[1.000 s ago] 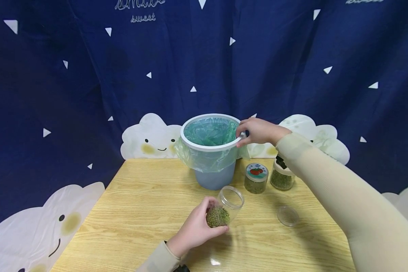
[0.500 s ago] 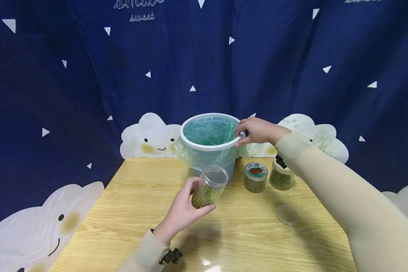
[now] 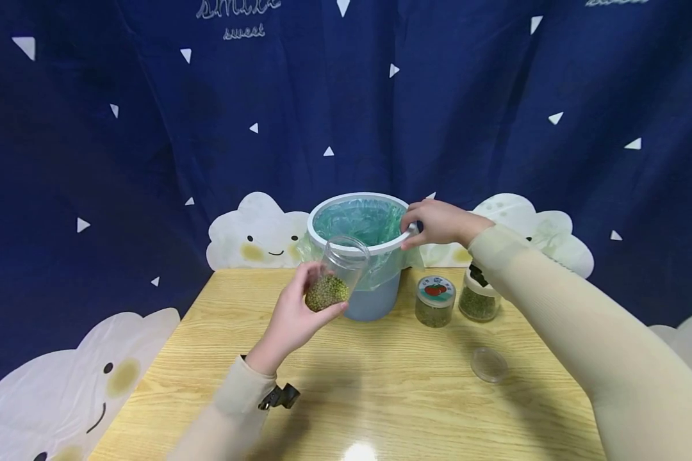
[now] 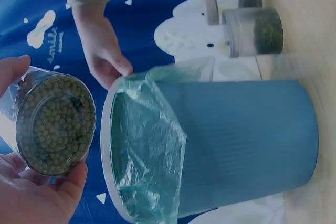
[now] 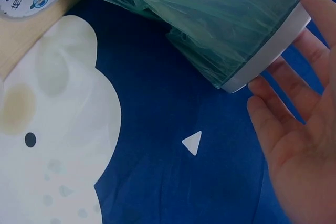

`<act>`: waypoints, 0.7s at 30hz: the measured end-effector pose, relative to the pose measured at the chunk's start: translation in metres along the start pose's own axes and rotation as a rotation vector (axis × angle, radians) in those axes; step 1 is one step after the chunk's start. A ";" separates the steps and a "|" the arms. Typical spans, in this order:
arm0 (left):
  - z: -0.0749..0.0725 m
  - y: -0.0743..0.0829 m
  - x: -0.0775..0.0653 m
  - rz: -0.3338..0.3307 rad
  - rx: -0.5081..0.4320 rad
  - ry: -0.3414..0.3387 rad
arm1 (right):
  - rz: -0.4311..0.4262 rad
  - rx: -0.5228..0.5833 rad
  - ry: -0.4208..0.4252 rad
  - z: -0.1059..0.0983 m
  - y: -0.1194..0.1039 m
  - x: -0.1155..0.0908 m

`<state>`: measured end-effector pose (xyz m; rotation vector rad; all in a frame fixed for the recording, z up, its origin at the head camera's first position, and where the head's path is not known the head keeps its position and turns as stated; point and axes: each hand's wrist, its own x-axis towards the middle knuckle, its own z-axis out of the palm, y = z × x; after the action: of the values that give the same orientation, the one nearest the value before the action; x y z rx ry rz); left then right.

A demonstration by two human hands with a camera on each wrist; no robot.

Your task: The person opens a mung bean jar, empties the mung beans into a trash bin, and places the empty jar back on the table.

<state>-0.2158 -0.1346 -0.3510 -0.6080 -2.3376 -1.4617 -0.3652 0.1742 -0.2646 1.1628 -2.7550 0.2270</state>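
Left hand (image 3: 294, 314) gripping the tilted jar (image 3: 348, 272) of green beans (image 3: 325, 294), the bin (image 3: 375, 304) just beyond those fingers; right hand (image 3: 438, 221) pinching the bin's rim (image 3: 389, 246). Best, I'd judge: steady rim, jar mouth well inside, then a gentle tip.

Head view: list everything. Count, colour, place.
Table: 1, pale wood, below
Backdrop: 1, navy, behind table
Clouds, triangles, lettering: several, whitish, backdrop
Bin: 1, blue, white rim, on table
Liner: 1, green, in bin, over rim
Open jar: 1, clear, tilted before bin
Beans: many, green, open jar
Lidded jars: 2, clear, right of bin
Disc: 1, clear, table
Sleeves: 2, beige, each side
Wrist devices: 2, black, sleeves
Left hand: 1, bare, gripping open jar
Right hand: 1, bare, gripping rim
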 end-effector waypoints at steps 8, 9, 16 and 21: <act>-0.017 -0.003 0.022 0.019 0.026 0.040 | 0.006 -0.010 0.002 -0.001 0.000 -0.001; -0.019 -0.004 0.025 0.019 0.037 0.044 | 0.009 -0.013 0.001 -0.001 0.000 -0.001; -0.030 -0.003 0.039 0.011 0.140 0.084 | 0.004 -0.022 0.008 0.000 0.001 -0.001; -0.037 -0.003 0.048 0.003 0.173 0.106 | 0.005 -0.015 0.012 0.001 0.001 0.000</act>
<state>-0.2572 -0.1603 -0.3142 -0.4759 -2.3477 -1.2414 -0.3655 0.1745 -0.2657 1.1479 -2.7448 0.2122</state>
